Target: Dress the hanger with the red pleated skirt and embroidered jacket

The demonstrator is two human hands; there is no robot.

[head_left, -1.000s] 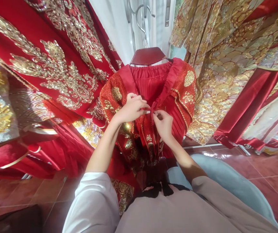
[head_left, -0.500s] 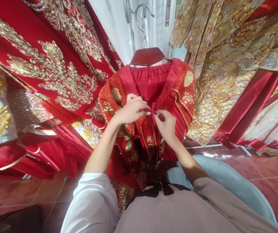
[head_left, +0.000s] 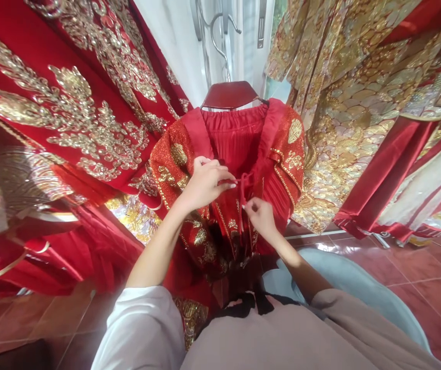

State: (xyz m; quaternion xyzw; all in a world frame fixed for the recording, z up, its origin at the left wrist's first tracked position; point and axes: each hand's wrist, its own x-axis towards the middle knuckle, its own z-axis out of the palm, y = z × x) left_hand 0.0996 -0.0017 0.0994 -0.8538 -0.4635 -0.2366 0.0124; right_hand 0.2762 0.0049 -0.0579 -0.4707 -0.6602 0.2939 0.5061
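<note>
In front of me a red garment with gold embroidery (head_left: 174, 154) hangs from a dark red hanger (head_left: 230, 94). At its neckline a thin red drawstring (head_left: 244, 190) forms a small loop between my hands. My left hand (head_left: 209, 180) pinches one part of the string, fingertips pointing right. Lower down and to the right, my right hand (head_left: 259, 216) is closed on the string's hanging part with thumb and finger. Pleated red cloth (head_left: 235, 146) shows inside the open neck.
Red fabric with silver-gold beading (head_left: 89, 113) hangs at the left, gold sequinned robes (head_left: 343, 154) at the right. A metal hook (head_left: 220, 46) holds the hanger. A pale blue rounded object (head_left: 359, 288) stands on the red tiled floor (head_left: 420, 272) beside me.
My right hand has drawn down along the string, away from the loop. My left hand stays near the neckline. The whole view has shifted slightly.
</note>
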